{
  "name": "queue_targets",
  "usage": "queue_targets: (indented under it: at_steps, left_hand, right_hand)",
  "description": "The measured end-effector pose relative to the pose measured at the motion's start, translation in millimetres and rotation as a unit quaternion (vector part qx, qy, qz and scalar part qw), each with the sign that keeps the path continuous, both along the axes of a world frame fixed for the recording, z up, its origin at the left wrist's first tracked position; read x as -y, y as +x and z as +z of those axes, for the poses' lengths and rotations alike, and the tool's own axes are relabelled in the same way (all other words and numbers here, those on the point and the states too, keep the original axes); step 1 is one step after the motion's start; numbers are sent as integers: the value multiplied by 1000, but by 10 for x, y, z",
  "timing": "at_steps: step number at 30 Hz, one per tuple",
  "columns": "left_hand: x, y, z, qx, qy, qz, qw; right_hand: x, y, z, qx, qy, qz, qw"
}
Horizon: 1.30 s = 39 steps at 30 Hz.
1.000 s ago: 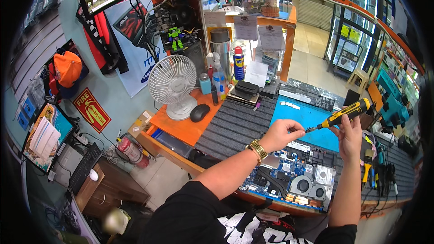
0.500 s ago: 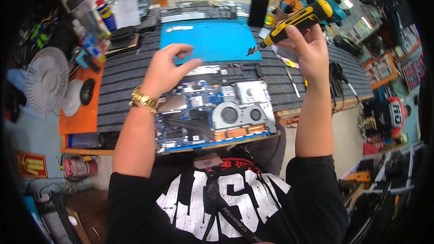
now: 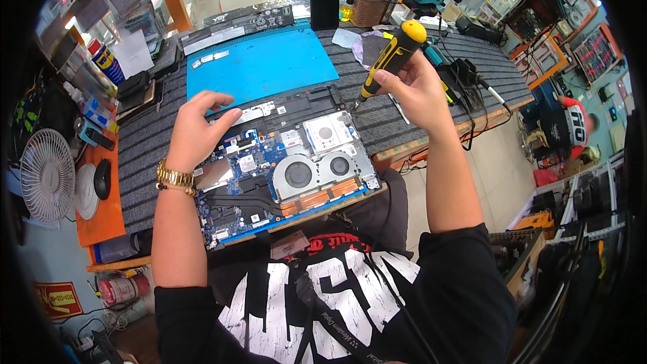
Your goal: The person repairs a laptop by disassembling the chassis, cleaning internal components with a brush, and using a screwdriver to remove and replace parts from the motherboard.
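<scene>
My right hand point(image 3: 419, 91) is closed round a yellow and black screwdriver point(image 3: 393, 59), which leans with its tip down at the far right corner of an opened laptop point(image 3: 263, 182). I cannot tell whether the tip touches the laptop or is just beside it. The laptop's bare inside shows a blue circuit board point(image 3: 248, 162), two round fans point(image 3: 296, 174), copper cooling fins point(image 3: 317, 199) and a silver square drive point(image 3: 329, 131). Over the laptop's far left edge is my left hand point(image 3: 197, 128), open, thumb and fingers apart, nothing visible in it.
Beyond the laptop lies a blue mat point(image 3: 263, 64) with small silver pieces point(image 3: 210, 59) and a long black battery point(image 3: 236, 27). A dark phone-shaped slab point(image 3: 325, 1) stands behind. A soldering iron point(image 3: 490, 91) and cables lie right; a white fan point(image 3: 48, 175) and black mouse point(image 3: 102, 178) are left.
The screwdriver has come down and turned steeper, its tip now at the laptop's far right corner. My view has shifted to the right. My left hand stays open over the laptop.
</scene>
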<state>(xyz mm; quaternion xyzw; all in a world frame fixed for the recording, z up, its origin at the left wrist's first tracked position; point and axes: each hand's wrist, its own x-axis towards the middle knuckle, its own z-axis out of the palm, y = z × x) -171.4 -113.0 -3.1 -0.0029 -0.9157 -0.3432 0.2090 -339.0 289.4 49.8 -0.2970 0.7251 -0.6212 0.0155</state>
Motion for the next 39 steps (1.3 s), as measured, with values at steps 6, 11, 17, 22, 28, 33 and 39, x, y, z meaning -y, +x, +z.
queue_targets:
  at_steps: [6,11,17,22,28,33,39]
  left_hand:
    - [14,-30,-38,-12,-11,0,1000]
    - [-10,-16,-13,10,-9,1,1000]
    - [-34,-15,1,20,-4,1,1000]
    - [-15,-13,-40,9,-1,3,1000]
    - [-19,-21,-37,2,-10,-7,1000]
    - [-33,-21,-31,-6,-7,-2,1000]
    - [-35,-9,-26,-8,-11,-5,1000]
  right_hand:
    - [4,-17,-63,-9,22,-13,1000]
    - [41,13,-76,-64,50,4,997]
    - [123,52,-45,-122,81,23,989]
    - [159,73,-26,-98,86,11,991]
    - [171,67,23,-77,69,24,994]
    - [139,6,-51,-94,68,28,993]
    - [165,15,-39,-76,65,33,994]
